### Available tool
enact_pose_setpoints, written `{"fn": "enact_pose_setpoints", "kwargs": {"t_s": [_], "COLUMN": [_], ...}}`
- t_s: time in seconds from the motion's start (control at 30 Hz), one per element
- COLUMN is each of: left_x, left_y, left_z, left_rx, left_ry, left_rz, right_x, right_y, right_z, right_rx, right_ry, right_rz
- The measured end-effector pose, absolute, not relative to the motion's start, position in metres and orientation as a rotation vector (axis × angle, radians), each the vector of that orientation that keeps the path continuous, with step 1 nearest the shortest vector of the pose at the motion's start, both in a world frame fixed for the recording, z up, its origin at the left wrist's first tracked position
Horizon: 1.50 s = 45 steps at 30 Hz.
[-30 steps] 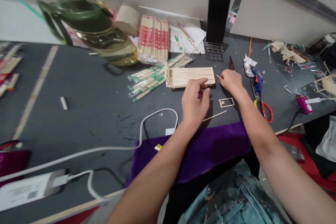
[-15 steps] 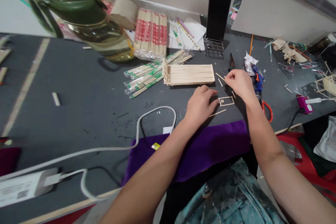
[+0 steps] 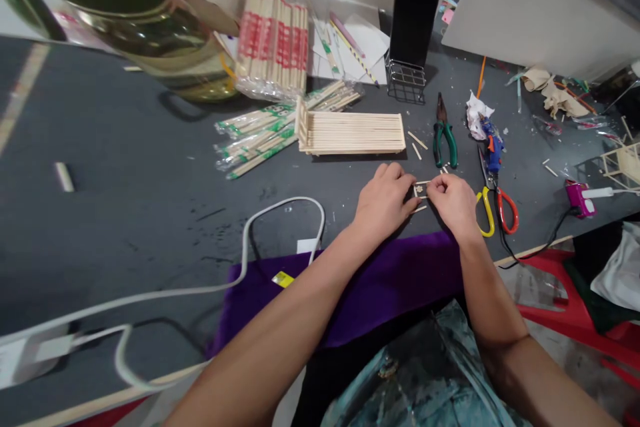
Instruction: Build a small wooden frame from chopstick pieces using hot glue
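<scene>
A small rectangular frame of thin wooden sticks point(image 3: 421, 197) lies flat on the dark table, with a tiny flower-shaped piece point(image 3: 419, 189) inside it. My left hand point(image 3: 384, 199) grips its left end, thumb on the near side and forefinger on the far side. At the opposite end, the fingertips of my right hand point(image 3: 454, 205) are pinched together and cover that part of the frame. Whether a separate small stick is between them is hidden. Beyond my hands stands a larger bed-like model point(image 3: 353, 132) built of sticks.
Green-handled pliers point(image 3: 445, 137), scissors point(image 3: 507, 210) and a blue glue gun point(image 3: 494, 147) lie to the right. Packs of chopsticks point(image 3: 274, 43), a glass jug point(image 3: 150, 33) and a phone point(image 3: 417, 7) on a wire stand are behind. A white cable point(image 3: 250, 227) crosses the left.
My right hand has moved down and left from beside the pliers to the frame's right end, uncovering the pliers. My left hand has closed in on the frame's left end. The view has shifted slightly.
</scene>
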State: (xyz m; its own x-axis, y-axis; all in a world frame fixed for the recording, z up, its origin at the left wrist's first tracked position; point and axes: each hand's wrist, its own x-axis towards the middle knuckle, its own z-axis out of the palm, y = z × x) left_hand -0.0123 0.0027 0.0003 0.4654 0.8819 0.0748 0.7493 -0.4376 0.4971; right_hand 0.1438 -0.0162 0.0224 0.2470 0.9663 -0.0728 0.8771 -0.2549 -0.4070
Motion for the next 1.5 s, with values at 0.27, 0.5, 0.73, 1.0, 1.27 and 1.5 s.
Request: {"fn": "enact_pose_setpoints", "kwargs": {"t_s": [0.27,0.5,0.73,1.0,1.27,1.5], "left_x": [-0.012,-0.012,-0.012,-0.012,-0.012,-0.012], "left_y": [0.002,0.002,0.001,0.001,0.001,0.0], "left_z": [0.002,0.002,0.003,0.004,0.003,0.003], "left_rx": [2.326,2.335,2.333,2.335,2.341,2.345], "left_ry": [1.376,1.386,1.379,1.374,1.38,1.376], "left_rz": [0.462,0.464,0.453,0.452,0.45,0.466], "right_x": [0.162,0.159,0.151,0.151,0.15,0.145], "right_y": [-0.021,-0.02,-0.019,-0.018,-0.017,-0.015], "right_z": [0.034,0.034,0.029,0.03,0.03,0.034], "right_rx": [-2.258,-2.341,-2.405,-2.404,-2.391,-2.423], "right_ry": [-1.692,-1.851,-1.985,-1.939,-1.902,-1.913], "right_rz": [0.341,0.26,0.097,0.2,0.254,0.298]}}
